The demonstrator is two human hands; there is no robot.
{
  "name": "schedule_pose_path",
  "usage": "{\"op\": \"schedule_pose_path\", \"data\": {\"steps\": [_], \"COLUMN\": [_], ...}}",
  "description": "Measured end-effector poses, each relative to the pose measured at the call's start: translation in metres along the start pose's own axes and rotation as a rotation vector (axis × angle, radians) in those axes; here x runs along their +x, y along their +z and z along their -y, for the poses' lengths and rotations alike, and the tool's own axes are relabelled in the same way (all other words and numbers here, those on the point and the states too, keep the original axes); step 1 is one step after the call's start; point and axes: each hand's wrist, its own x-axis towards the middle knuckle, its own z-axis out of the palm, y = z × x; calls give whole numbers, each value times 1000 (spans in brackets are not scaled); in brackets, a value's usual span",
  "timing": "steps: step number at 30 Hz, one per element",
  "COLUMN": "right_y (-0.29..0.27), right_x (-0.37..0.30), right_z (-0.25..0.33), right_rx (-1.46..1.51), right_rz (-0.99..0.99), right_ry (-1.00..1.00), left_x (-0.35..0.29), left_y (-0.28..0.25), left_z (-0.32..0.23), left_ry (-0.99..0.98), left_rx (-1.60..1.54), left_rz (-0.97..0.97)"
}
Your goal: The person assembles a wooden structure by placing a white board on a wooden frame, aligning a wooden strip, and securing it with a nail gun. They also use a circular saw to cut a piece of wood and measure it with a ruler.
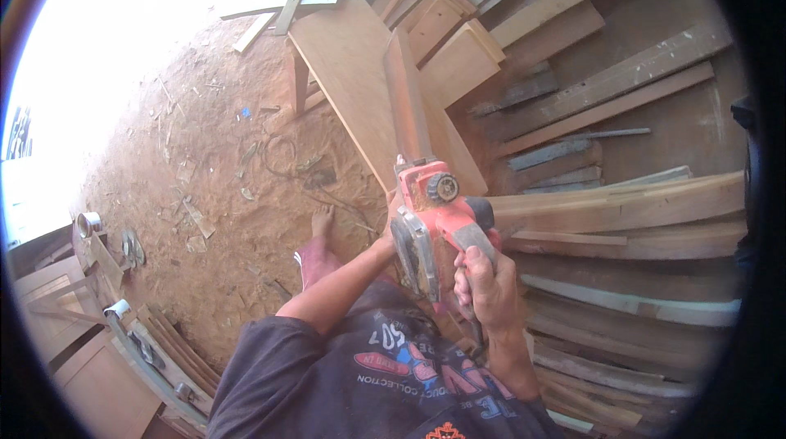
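A red electric hand planer [434, 210] with a black knob sits over the near end of a narrow reddish-brown wooden board [407, 99], which stands on edge. My right hand [490, 279] is wrapped round the planer's rear handle, thumb on top. At the planer's left side, my left hand [391, 211] holds the near end of the board; the planer hides most of its fingers. Under the board lies a wide pale wooden panel [348, 62], slanting away from me on a low support.
Stacked planks [622, 214] crowd the right side. Short wood blocks [463, 62] lie beside the panel. On the left, wood scraps and a pair of sandals [133, 248] lie on the sandy floor [205, 144]. Door-like panels [106, 382] and a long clamp [151, 369] fill the lower left.
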Motion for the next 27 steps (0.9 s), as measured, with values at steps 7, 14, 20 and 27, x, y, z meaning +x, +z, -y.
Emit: {"op": "schedule_pose_path", "data": {"steps": [7, 14, 20, 27], "right_y": [24, 57, 32, -18], "right_x": [66, 187, 115, -13], "right_z": [44, 110, 76, 4], "right_rx": [-36, -114, -96, -50], "right_rz": [1, 70, 98, 0], "right_ry": [-76, -220, -240, 108], "left_x": [-8, -34, -34, -20], "left_y": [20, 100, 85, 59], "left_z": [-5, -46, -39, -30], "left_ry": [467, 729, 710, 434], "left_rx": [673, 1141, 1605, 851], "left_rz": [-57, -276, -218, -143]}}
